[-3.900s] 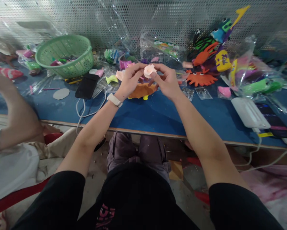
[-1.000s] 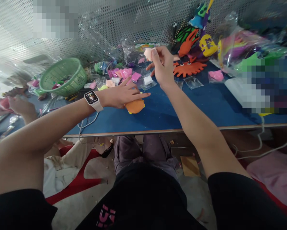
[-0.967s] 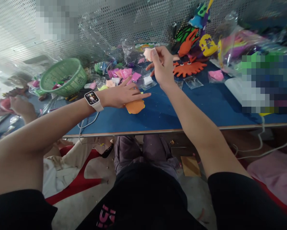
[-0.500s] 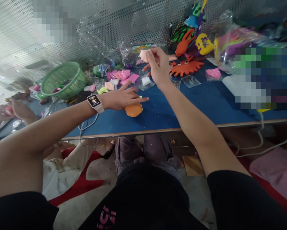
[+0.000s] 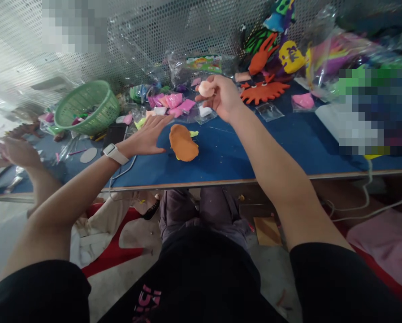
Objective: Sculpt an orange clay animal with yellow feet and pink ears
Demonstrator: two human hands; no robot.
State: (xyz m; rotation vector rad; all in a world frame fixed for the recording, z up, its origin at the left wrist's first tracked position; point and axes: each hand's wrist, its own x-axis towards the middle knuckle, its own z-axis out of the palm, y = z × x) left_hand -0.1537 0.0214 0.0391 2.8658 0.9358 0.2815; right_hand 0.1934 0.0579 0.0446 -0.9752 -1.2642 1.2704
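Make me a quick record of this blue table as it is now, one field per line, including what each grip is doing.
Left grip: open, fingers spread, beside the orange piece
Right grip: holding a pale pink lump
Orange piece: on the blue table, yellow bits at its edge
Green basket: on the left, small colourful bits inside
Orange crab figure: right of the right grip
Co-worker's hands: far left, contents unclear

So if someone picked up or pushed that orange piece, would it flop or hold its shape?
The orange piece looks matte and clay-like, so it would probably bend or dent, not snap. Its broad, low shape looks unlikely to roll on the blue table. The yellow bit jutting from its edge might bend first.
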